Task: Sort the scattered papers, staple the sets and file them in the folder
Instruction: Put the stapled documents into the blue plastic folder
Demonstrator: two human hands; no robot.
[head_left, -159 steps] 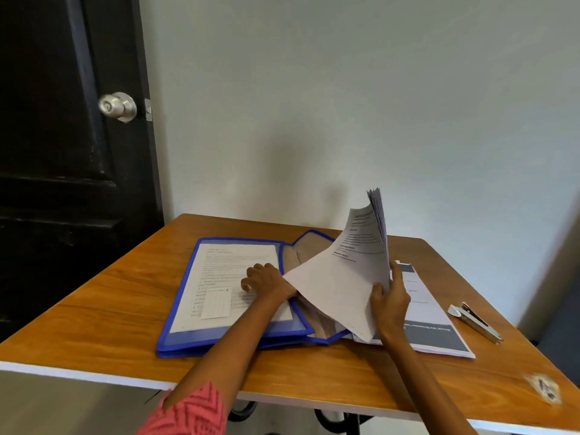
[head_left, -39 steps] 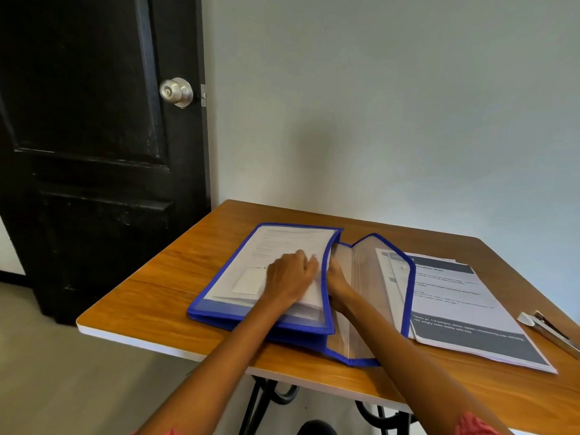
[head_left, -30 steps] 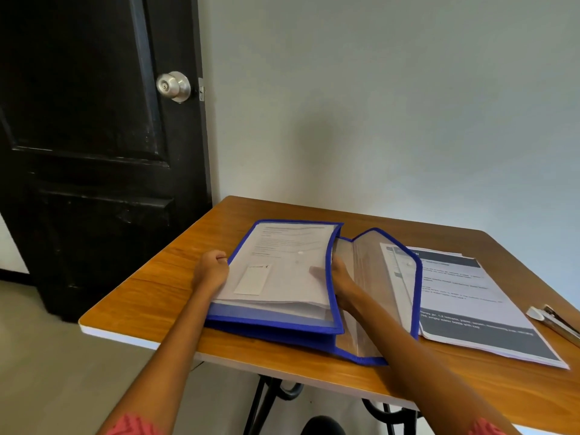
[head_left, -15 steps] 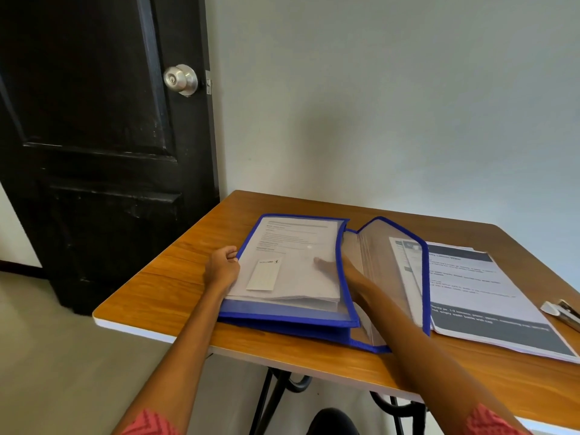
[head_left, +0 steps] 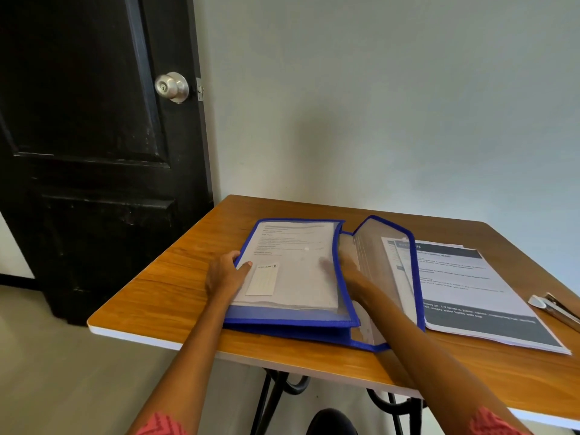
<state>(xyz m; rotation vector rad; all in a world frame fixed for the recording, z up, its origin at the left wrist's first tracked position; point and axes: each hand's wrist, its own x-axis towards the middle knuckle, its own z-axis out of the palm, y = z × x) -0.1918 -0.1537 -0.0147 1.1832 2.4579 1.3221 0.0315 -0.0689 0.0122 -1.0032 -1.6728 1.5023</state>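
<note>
While left hand [head_left: 225, 274] is gripping blue folder [head_left: 292, 321] left edge (thumb on cover), right hand [head_left: 346, 271] is reaching inside pocket, grasp hidden; cannot tell.

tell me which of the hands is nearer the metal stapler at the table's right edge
Right. The right hand is tucked inside the blue-edged clear folder, on the side toward the metal stapler. The left hand grips the folder's far left edge.
</note>
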